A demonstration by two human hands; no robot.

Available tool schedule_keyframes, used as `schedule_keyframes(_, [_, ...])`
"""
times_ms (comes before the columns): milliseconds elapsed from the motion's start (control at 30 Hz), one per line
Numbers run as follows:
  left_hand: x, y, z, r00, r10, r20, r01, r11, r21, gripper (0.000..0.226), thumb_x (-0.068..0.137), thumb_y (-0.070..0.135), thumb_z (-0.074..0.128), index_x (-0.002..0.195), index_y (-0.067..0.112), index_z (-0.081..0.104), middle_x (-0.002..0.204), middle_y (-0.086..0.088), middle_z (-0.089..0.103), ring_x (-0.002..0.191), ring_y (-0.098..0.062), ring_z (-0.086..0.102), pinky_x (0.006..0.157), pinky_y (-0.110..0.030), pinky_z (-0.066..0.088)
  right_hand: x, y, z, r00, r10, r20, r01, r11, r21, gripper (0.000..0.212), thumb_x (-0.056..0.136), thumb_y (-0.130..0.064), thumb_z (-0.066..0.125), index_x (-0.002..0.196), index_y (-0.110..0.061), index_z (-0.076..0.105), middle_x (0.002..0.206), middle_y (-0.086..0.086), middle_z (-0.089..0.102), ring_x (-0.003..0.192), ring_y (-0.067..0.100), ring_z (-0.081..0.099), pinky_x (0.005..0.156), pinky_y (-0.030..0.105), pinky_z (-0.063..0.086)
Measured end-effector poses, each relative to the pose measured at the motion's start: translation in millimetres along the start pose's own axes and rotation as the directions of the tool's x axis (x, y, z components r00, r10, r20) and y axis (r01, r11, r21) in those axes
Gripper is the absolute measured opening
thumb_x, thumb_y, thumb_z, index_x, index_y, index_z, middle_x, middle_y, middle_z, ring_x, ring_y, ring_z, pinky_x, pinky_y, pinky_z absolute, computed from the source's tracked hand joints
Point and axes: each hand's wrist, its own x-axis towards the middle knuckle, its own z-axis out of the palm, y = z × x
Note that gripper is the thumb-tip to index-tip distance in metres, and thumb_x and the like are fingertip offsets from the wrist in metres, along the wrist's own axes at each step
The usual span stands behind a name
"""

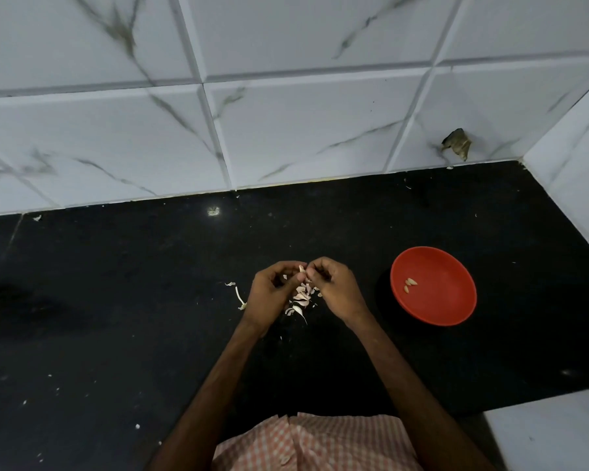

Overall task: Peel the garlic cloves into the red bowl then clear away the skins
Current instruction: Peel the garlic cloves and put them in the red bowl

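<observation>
Where fingertips meet: left hand [269,294] and right hand [334,287], fingers curled, pinch 1 garlic clove [301,268].
Beneath: skins pile [301,295] on black counter [116,300], partly hidden by the hands.
Left of pile: stray skin strip [239,295].
Right: red bowl [446,300], near, holding peeled cloves [409,284].
Behind: marbled tile wall [286,130].

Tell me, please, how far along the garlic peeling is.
Done: a few peeled cloves lie in the red bowl. In hand: the left hand and right hand pinch one clove between them above the skin pile. Left: finishing it, and clearing that pile off the counter.
</observation>
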Motion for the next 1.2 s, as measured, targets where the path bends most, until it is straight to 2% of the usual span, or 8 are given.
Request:
schedule_keyframes(167, [0.8,-2.0,0.0,0.999,-0.039,-0.033,0.039,0.999,0.010,0.011,0.092,0.006,0.066,0.101,0.010,0.072,0.086,-0.002,0.072,0.064,0.001,0.061,0.053,-0.012,0.044,-2.6,-3.9,0.0,0.999,-0.012,-0.037,0.012,1.000,0.011,0.010,0.098,-0.012,0.059,0.092,-0.016,0.066,0.083,-0.003,0.070,0.077,0.002,0.066,0.071,0.015,0.052])
schedule_keyframes(267, [-1.1,0.0,1.7,0.994,-0.093,-0.056,0.090,0.994,-0.056,0.013,0.091,0.001,0.065,0.096,0.012,0.072,0.078,0.005,0.071,0.061,0.000,0.060,0.050,-0.011,0.043,-1.5,-6.5,-3.0,0.996,-0.021,-0.089,0.023,0.999,0.023,0.010,0.099,-0.012,0.059,0.092,-0.018,0.065,0.084,0.002,0.068,0.075,0.005,0.064,0.069,0.017,0.053])
schedule_keyframes(367, [-2.9,2.7,1.3,0.987,-0.142,-0.074,0.132,0.983,-0.129,0.012,0.091,0.004,0.066,0.100,0.009,0.071,0.081,-0.001,0.072,0.059,-0.007,0.060,0.044,-0.016,0.041,-1.9,-6.7,-5.7,0.992,-0.036,-0.119,0.040,0.999,0.031,0.006,0.096,-0.011,0.062,0.093,-0.014,0.067,0.083,-0.001,0.067,0.072,0.000,0.062,0.069,0.014,0.051])
schedule_keyframes(600, [-4.7,3.9,-2.0,0.988,-0.128,-0.084,0.114,0.982,-0.151,0.021,0.091,0.004,0.067,0.111,0.009,0.069,0.085,-0.005,0.069,0.059,-0.006,0.057,0.043,-0.018,0.040,-1.8,0.4,-5.7,0.985,-0.039,-0.167,0.042,0.999,0.016,0.006,0.091,-0.009,0.069,0.095,-0.013,0.070,0.090,-0.005,0.071,0.085,0.001,0.066,0.075,0.013,0.052])
schedule_keyframes(867, [-4.1,4.2,-4.2,0.969,-0.195,-0.153,0.165,0.968,-0.187,0.016,0.095,0.008,0.061,0.108,0.006,0.069,0.090,-0.006,0.075,0.065,-0.010,0.065,0.040,-0.019,0.040,0.0,6.3,-8.2,0.999,-0.025,-0.034,0.025,1.000,-0.007,0.005,0.091,-0.007,0.068,0.093,-0.011,0.070,0.085,0.001,0.073,0.082,0.014,0.071,0.078,0.021,0.056])
schedule_keyframes(967, [-4.2,7.4,-3.9,0.953,-0.253,-0.164,0.206,0.944,-0.258,0.015,0.097,0.008,0.059,0.108,0.007,0.070,0.095,-0.003,0.076,0.073,-0.008,0.068,0.044,-0.018,0.044,0.0,5.8,-11.0,1.000,-0.029,-0.008,0.028,0.999,-0.041,0.004,0.091,-0.009,0.069,0.093,-0.012,0.070,0.086,-0.002,0.073,0.082,0.006,0.069,0.078,0.016,0.054])
schedule_keyframes(1100, [-2.4,7.7,-6.7,0.930,-0.309,-0.199,0.229,0.911,-0.344,0.016,0.097,0.009,0.059,0.108,0.010,0.070,0.081,0.006,0.072,0.065,-0.002,0.062,0.047,-0.017,0.044,1.8,7.8,-14.8,0.999,-0.028,-0.041,0.022,0.991,-0.131,0.004,0.091,-0.009,0.069,0.093,-0.012,0.070,0.085,-0.007,0.071,0.081,-0.004,0.066,0.075,0.010,0.050])
schedule_keyframes(1200, [-2.0,7.7,-8.2,0.928,-0.310,-0.205,0.223,0.905,-0.363,0.017,0.097,0.009,0.059,0.107,0.011,0.071,0.076,0.008,0.071,0.061,-0.002,0.057,0.045,-0.016,0.040,3.4,14.6,-14.4,0.996,-0.016,-0.092,-0.001,0.983,-0.183,0.007,0.091,-0.009,0.069,0.092,-0.016,0.070,0.086,-0.010,0.070,0.081,-0.007,0.065,0.073,0.011,0.050])
